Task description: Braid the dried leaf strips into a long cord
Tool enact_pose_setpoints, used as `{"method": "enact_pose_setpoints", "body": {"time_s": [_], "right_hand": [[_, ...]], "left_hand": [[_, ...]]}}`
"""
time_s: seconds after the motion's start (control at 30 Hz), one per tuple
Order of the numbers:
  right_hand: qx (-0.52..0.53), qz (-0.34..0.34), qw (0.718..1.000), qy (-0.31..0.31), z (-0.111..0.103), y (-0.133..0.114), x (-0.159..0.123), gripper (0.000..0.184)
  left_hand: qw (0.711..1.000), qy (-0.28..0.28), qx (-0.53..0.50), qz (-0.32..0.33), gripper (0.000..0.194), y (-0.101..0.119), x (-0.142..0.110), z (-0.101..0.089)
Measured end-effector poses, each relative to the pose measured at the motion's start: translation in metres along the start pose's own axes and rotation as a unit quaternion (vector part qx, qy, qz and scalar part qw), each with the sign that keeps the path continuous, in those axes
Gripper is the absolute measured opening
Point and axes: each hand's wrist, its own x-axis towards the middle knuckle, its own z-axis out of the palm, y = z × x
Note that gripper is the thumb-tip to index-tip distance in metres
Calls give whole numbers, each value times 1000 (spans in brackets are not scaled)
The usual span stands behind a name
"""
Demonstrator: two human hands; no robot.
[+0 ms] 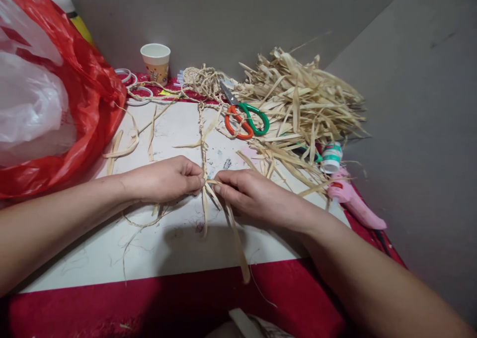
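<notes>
A thin braid of dried straw strips (203, 144) runs from the far end of the white board (175, 248) toward me. My left hand (164, 180) pinches the braid's near end from the left, fingers closed. My right hand (253, 195) pinches the loose strands from the right, right beside it. Several unbraided strips (234, 238) hang down from the pinch point over the board toward the red cloth.
A heap of dried straw strips (301, 99) lies at the back right with orange-and-green scissors (244, 119) on it. A pink glue gun (354, 204), a small tube (331, 157), a paper cup (155, 62), white rings (130, 79) and a red plastic bag (74, 94) surround the board.
</notes>
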Motion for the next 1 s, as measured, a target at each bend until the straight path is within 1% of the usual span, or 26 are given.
{"method": "enact_pose_setpoints", "body": {"time_s": [0.03, 0.07, 0.13, 0.17, 0.23, 0.3, 0.33, 0.37, 0.5, 0.53, 0.6, 0.67, 0.7, 0.77, 0.83, 0.9, 1.0], "right_hand": [[2, 0, 1000, -3, 0, -1, 0, 28], [28, 8, 999, -18, 0, -2, -1, 28], [125, 47, 989, -56, 4, -5, -2, 28], [182, 75, 978, -68, 7, -6, -3, 28], [281, 126, 949, -73, 13, -9, -4, 26], [338, 155, 926, -69, 18, -12, -6, 25], [348, 159, 922, -68, 18, -13, -6, 25], [342, 157, 925, -62, 18, -13, -7, 25], [242, 134, 961, -19, 9, -13, -10, 29], [234, 131, 963, -16, 8, -13, -10, 30], [251, 138, 958, -28, 12, -14, -11, 28], [256, 152, 954, -39, 21, -18, -11, 27], [231, 151, 960, -36, 27, -19, -11, 26], [129, 118, 985, -9, 37, -22, -10, 25], [12, 62, 998, 23, 42, -24, -10, 28], [-70, 29, 997, 34, 43, -24, -11, 29], [-164, 5, 986, 22, 41, -21, -14, 24]], "left_hand": [[1000, 4, 11, 2, 29, -1, 0, 0], [1000, 9, 21, 5, 29, -1, -1, 1], [999, 20, 38, 13, 27, -1, -1, 3], [999, 26, 45, 18, 26, -1, -2, 3], [997, 37, 57, 24, 26, 1, -3, 5], [996, 48, 69, 29, 25, 3, -4, 7], [995, 55, 76, 33, 25, 4, -5, 8], [994, 62, 85, 36, 24, 6, -5, 8], [987, 98, 119, 41, 24, 10, -7, 11], [986, 105, 125, 41, 24, 10, -7, 11], [983, 115, 131, 47, 24, 9, -6, 13], [984, 118, 125, 52, 24, 6, -5, 14], [985, 116, 115, 50, 24, 6, -5, 14], [991, 103, 81, 38, 25, 4, -5, 15], [995, 92, 34, 17, 26, 4, -5, 16], [996, 89, -16, -5, 28, 4, -4, 17], [991, 90, -91, -31, 31, 4, -4, 20]]}}
